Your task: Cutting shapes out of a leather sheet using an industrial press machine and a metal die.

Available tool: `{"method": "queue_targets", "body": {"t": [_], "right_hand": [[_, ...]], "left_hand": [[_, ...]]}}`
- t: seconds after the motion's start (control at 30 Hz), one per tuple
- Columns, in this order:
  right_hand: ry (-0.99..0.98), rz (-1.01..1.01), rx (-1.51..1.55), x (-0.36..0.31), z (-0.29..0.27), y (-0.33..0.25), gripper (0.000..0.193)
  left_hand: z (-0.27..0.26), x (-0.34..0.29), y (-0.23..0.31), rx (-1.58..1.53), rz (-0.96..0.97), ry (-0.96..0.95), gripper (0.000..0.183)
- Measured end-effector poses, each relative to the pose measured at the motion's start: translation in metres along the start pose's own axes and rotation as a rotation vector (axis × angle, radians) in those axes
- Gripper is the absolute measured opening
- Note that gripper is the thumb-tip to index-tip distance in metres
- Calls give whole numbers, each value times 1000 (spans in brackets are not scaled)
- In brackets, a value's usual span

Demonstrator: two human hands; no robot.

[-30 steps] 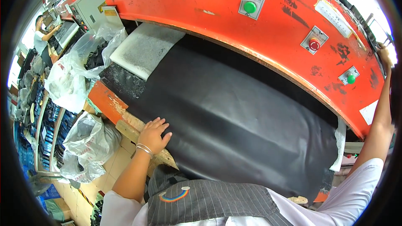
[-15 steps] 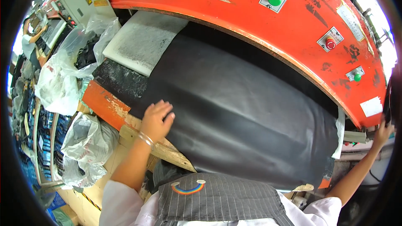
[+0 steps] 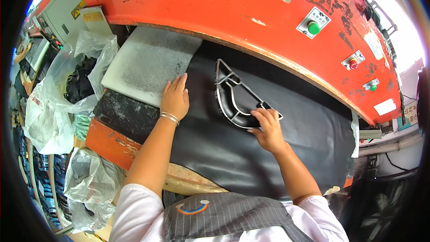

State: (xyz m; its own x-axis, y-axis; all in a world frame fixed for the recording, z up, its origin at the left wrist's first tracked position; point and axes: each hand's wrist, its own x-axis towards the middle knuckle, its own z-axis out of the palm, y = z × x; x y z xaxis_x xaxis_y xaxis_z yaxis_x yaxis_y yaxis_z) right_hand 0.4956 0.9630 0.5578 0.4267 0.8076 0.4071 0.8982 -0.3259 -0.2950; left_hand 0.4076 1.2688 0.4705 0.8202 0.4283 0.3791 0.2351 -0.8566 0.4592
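A silver-edged metal frame [image 3: 234, 102], bowed on one side and straight on the other, sits over the black sheet before you, your right fingers [image 3: 267, 115] gripping its lower right end. Its point aims up and left; short braces cross inside. Beneath, your black sheet [image 3: 309, 125] lies spread, smooth and shiny with soft ripples. Whether they touch is unclear.

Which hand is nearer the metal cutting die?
Right. The right hand holds the cutting die by its near right end; the left hand is apart, to its left, beside the white pad.
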Motion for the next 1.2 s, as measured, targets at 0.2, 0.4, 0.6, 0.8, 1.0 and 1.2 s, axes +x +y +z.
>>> {"method": "queue_targets", "body": {"t": [0.2, 0.4, 0.6, 0.8, 1.0, 1.2], "right_hand": [[-139, -99, 79, 39, 41, 9, 60], [-226, -78, 31, 50, 51, 22, 65], [-5, 667, -43, 17, 73, 5, 91], [65, 723, 47, 28, 86, 3, 78], [271, 537, -44, 24, 99, 10, 60], [296, 473, -88, 28, 90, 16, 59]], "left_hand": [[-10, 3, -12, -120, -42, -29, 65], [-5, 18, -16, -148, -54, -103, 69], [1, 49, -33, -95, -17, -156, 67], [4, 58, -31, -45, -46, -208, 65], [8, 62, -35, -111, -85, -193, 64], [10, 66, -32, -156, -84, -158, 64]]}}
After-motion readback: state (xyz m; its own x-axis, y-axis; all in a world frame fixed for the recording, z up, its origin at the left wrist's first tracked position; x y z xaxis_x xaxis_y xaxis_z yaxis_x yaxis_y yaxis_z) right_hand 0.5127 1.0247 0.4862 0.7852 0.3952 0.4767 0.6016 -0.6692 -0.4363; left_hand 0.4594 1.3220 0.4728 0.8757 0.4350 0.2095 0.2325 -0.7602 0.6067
